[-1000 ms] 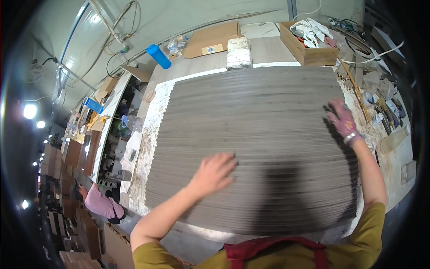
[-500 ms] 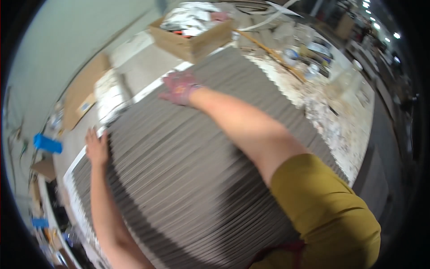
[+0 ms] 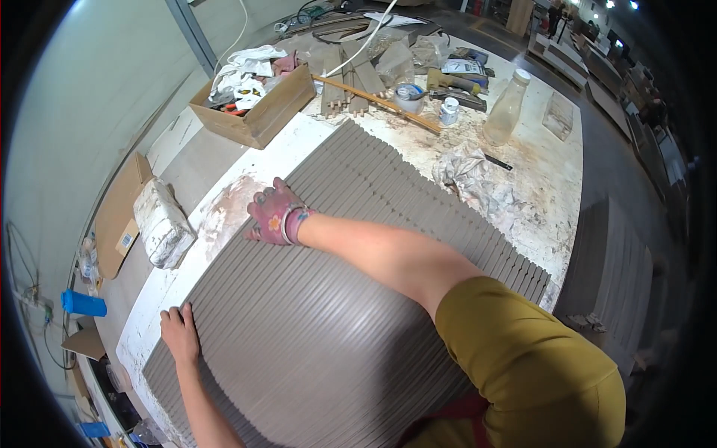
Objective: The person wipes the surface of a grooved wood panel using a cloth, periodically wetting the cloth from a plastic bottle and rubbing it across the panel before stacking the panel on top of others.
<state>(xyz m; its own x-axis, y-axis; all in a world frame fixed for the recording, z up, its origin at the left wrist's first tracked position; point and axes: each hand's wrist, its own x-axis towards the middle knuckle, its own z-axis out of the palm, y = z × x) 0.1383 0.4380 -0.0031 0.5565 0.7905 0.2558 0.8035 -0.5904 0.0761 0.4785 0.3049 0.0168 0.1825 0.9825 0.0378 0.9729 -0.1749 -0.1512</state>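
Note:
Long grey-brown strips [image 3: 299,313], several of them, lie side by side across a white worktable, their notched ends stepping along the right side. At the far left edge of the strips, my bare left hand [image 3: 179,336] rests with its fingers reaching over the strip ends. My right hand [image 3: 276,215], in a pink-purple glove with a flower on it, lies farther along the same far edge. Its fingers are apart and bent over the strip ends. Beside my left forearm a dark gap divides a narrow group of strips from the wider sheet.
Beyond the strips stands a cardboard box [image 3: 261,127] with white cloths. A white wrapped bundle [image 3: 163,224] lies left. On the white table [image 3: 534,157] are a wooden stick [image 3: 381,102], a bottle [image 3: 508,110], a small jar [image 3: 449,112], crumpled plastic [image 3: 474,175] and a black-handled tool [image 3: 498,162].
My view has shifted, so the table and strips sit lower and farther left. The gloved fingers are more bent than before. The dark gap near my left forearm looks narrower.

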